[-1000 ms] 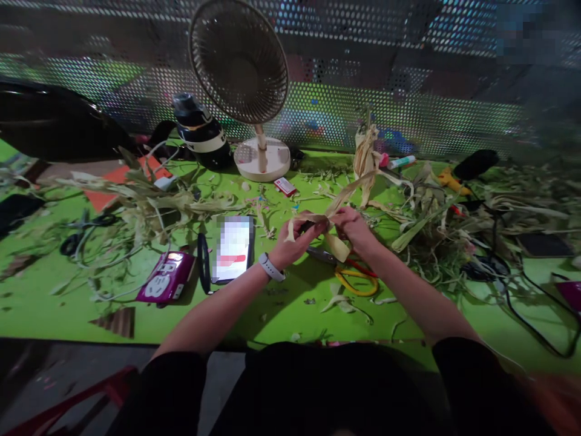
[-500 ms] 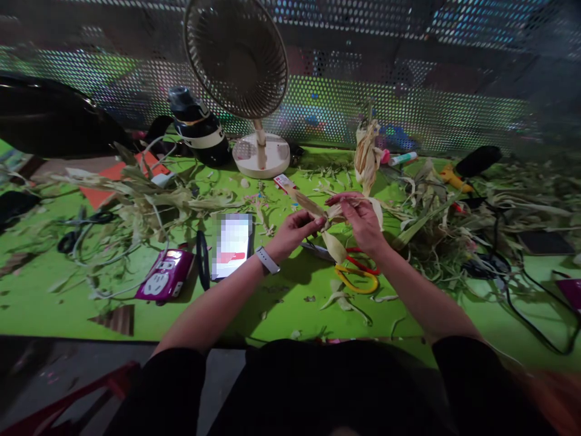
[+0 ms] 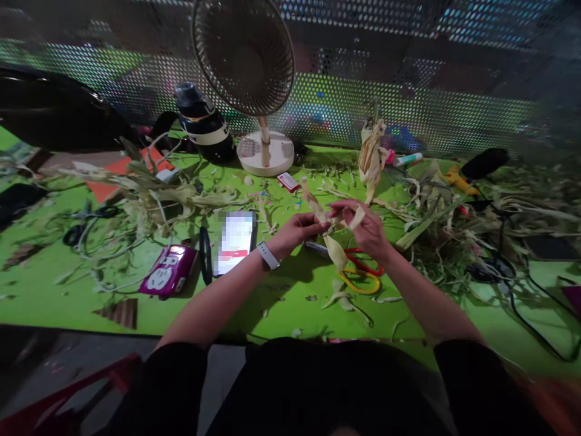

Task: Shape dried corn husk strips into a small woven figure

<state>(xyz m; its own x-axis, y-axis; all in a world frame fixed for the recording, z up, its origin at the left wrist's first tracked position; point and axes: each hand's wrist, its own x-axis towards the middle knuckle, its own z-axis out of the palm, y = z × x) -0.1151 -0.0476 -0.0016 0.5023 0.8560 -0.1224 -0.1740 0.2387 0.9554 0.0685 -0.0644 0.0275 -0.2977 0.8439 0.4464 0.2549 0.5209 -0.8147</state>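
My left hand (image 3: 298,233) pinches a pale dry corn husk (image 3: 334,251) near its middle, one end pointing up and away, the other hanging down. Close beside it, my right hand (image 3: 364,225) has its fingers closed on a husk strip (image 3: 357,217) where the pieces meet. Whether the strips are knotted or only crossed there I cannot tell. Right below the hands lie scissors with red and yellow handles (image 3: 363,284), their blades partly covered by the husk. A bundled husk figure (image 3: 371,157) stands upright farther back.
A white-based fan (image 3: 265,154) and a dark bottle (image 3: 204,130) stand at the back. Left are a phone (image 3: 235,242), a purple power strip (image 3: 167,271) and a husk pile (image 3: 154,197). To the right lie more husks (image 3: 426,224), a yellow glue gun (image 3: 460,180) and black cables (image 3: 512,303).
My right hand has shifted slightly, and the strip's end now sticks up beside its fingers. The held husk has turned a little more upright. The whole view has moved slightly.
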